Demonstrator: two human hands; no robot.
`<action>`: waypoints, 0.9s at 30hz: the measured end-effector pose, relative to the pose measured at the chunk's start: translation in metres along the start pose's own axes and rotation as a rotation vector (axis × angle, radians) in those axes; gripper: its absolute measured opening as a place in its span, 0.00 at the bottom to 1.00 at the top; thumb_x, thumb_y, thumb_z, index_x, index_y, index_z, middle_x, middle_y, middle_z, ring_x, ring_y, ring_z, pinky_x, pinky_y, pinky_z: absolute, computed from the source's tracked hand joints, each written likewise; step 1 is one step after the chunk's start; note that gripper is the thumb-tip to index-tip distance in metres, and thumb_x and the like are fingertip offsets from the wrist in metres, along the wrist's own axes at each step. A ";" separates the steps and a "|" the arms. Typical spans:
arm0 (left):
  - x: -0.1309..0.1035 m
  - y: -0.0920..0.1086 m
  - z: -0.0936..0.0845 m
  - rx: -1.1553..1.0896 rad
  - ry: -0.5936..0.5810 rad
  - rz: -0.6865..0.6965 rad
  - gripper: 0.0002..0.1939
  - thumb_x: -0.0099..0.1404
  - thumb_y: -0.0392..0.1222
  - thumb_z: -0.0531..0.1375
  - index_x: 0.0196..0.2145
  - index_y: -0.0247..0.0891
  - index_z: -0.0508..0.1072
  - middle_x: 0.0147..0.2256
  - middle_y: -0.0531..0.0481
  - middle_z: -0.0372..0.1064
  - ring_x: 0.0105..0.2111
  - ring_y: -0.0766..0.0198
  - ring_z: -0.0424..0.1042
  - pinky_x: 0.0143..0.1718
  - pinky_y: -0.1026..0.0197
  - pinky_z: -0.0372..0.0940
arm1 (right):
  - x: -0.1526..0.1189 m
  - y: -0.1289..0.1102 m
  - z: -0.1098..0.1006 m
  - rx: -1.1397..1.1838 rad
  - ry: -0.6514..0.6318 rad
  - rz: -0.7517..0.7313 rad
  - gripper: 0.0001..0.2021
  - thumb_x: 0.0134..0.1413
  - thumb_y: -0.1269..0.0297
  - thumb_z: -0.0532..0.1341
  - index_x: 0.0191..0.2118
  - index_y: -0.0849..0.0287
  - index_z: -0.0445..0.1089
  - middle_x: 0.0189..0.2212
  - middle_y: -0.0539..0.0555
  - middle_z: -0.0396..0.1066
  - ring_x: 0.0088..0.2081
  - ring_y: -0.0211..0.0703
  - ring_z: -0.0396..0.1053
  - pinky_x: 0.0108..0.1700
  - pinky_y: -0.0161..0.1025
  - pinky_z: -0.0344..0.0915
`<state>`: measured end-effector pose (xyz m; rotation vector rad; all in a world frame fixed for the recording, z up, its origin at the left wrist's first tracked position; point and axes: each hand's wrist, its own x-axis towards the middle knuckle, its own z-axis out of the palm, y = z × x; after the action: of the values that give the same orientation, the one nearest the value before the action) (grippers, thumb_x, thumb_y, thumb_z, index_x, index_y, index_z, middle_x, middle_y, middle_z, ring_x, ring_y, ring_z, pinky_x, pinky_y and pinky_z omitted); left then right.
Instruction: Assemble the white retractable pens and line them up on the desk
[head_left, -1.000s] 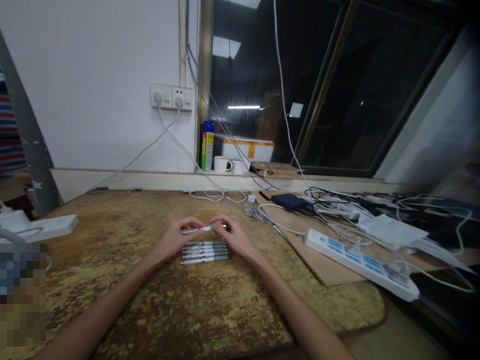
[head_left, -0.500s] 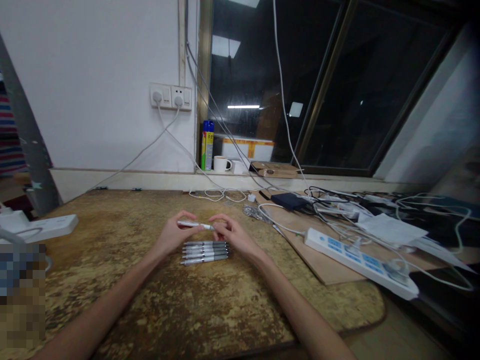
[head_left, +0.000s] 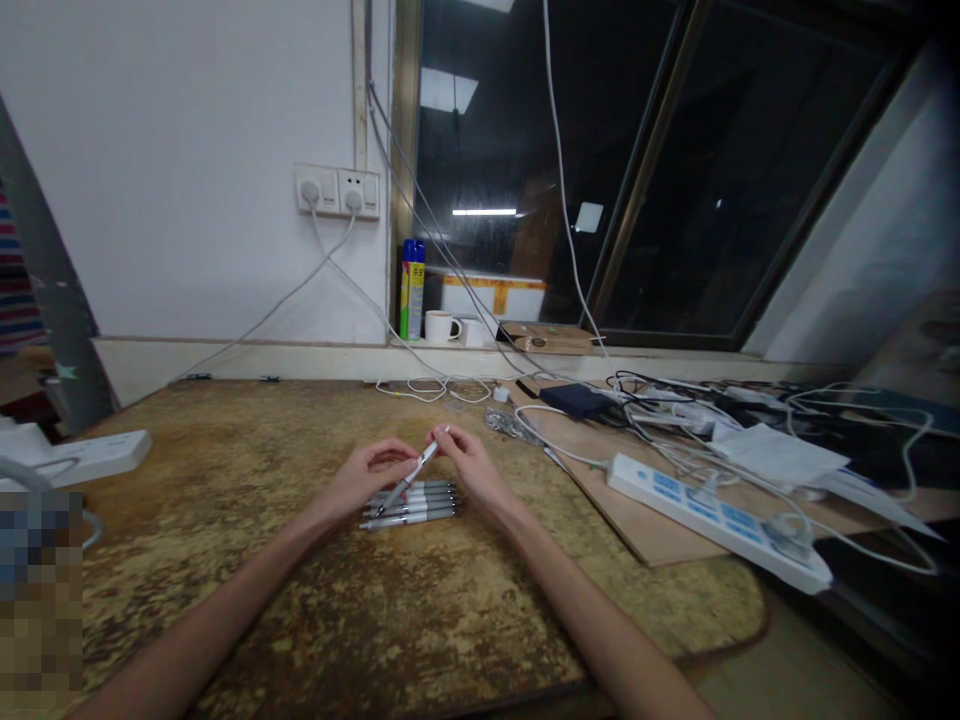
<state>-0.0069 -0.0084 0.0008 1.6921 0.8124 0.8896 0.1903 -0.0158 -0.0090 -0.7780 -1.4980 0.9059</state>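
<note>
A white and grey pen [head_left: 428,452] is tilted between my hands, its white end up to the right and its grey end down to the left. My right hand [head_left: 463,456] pinches the upper white end. The fingertips of my left hand [head_left: 379,468] close on the pen's middle from the left. Below, several similar pens [head_left: 420,516] lie side by side on the worn wooden table [head_left: 360,620], partly covered by the held pen and my left hand.
To the right, a white power strip [head_left: 716,520] lies on a brown board [head_left: 622,515], with tangled cables and papers [head_left: 780,455] behind. A small clear plastic bag [head_left: 510,424] sits beyond my right hand. Another power strip [head_left: 112,455] is at the left. A mug [head_left: 439,327] and spray can [head_left: 412,290] stand on the sill.
The pen has swung from nearly level to steeply tilted, its right end now raised and its grey part showing at the lower left. My right hand has risen slightly with its end.
</note>
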 end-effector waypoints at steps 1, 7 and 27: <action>0.000 0.001 0.001 -0.003 -0.008 0.002 0.17 0.59 0.52 0.67 0.40 0.37 0.75 0.33 0.50 0.75 0.30 0.63 0.73 0.36 0.61 0.68 | 0.000 0.000 0.001 0.037 0.019 0.006 0.20 0.61 0.44 0.58 0.34 0.58 0.73 0.32 0.52 0.70 0.38 0.43 0.66 0.46 0.39 0.62; -0.002 0.003 0.002 0.010 -0.016 0.032 0.16 0.60 0.51 0.66 0.42 0.38 0.75 0.39 0.48 0.76 0.37 0.60 0.75 0.41 0.59 0.68 | -0.003 -0.002 0.009 0.426 0.009 0.103 0.20 0.58 0.41 0.60 0.33 0.55 0.65 0.30 0.50 0.67 0.35 0.41 0.66 0.44 0.40 0.65; 0.008 -0.020 -0.032 0.310 0.189 0.136 0.19 0.66 0.56 0.57 0.38 0.37 0.76 0.37 0.46 0.76 0.31 0.61 0.72 0.33 0.62 0.66 | 0.002 -0.027 -0.016 0.863 0.143 0.162 0.10 0.62 0.59 0.54 0.30 0.55 0.59 0.21 0.44 0.41 0.21 0.37 0.43 0.23 0.31 0.56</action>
<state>-0.0320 0.0186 -0.0103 1.9721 1.0131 1.0722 0.2065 -0.0248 0.0161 -0.3082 -0.7883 1.4373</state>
